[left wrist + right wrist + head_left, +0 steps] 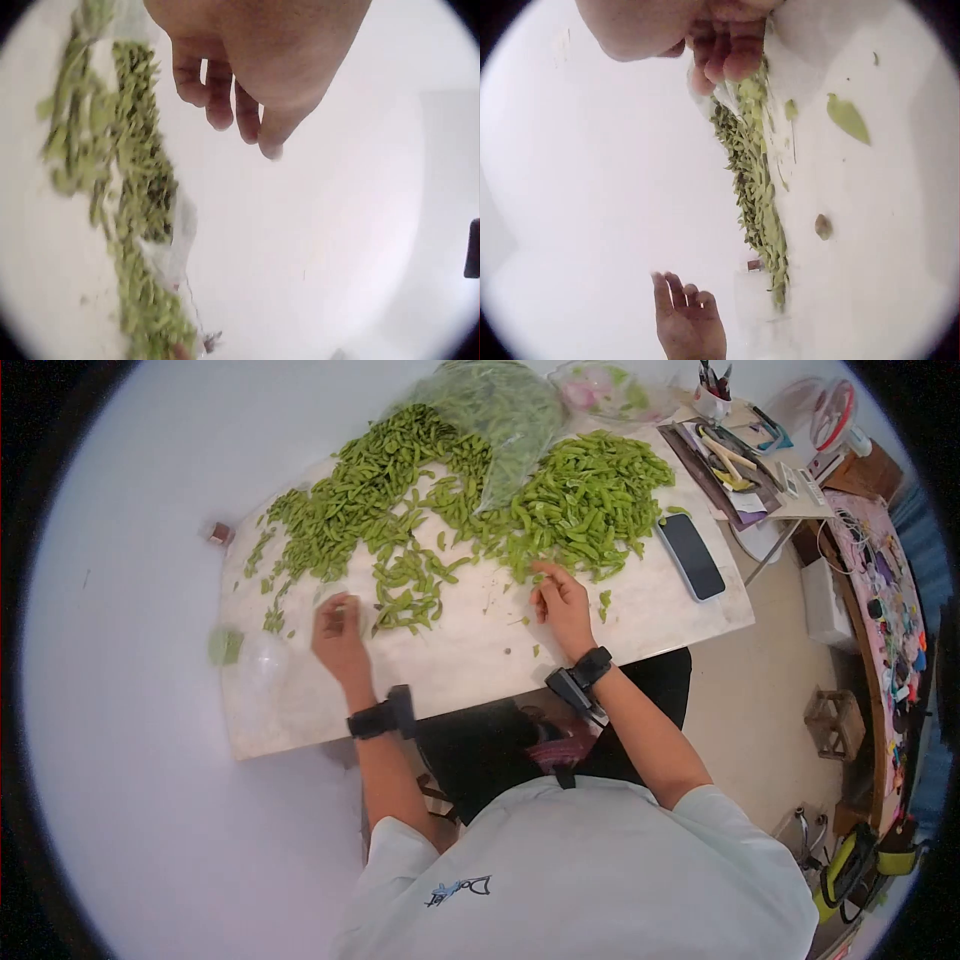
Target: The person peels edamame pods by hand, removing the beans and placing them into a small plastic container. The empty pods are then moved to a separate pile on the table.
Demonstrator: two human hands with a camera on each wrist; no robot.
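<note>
Green bean pods, which look like edamame, cover the table in heaps: a bright right-hand heap (590,505) and a darker left-hand heap (345,510). My left hand (340,635) is raised over the table's front left, fingers loosely bent with gaps between them; nothing shows in it in the left wrist view. A small loose cluster of pods (410,585) lies just to its right. At the near edge of the bright heap is my right hand (563,610), fingers bent and fingertips (739,66) overlapping the pods. No pod shows between those fingers.
A clear plastic bag of pods (495,410) lies at the back, beside a clear bowl (615,395). A phone (690,557) rests near the right edge. Leaf scraps and a small brown bit (823,226) dot the front. Tools (725,460) sit at the back right.
</note>
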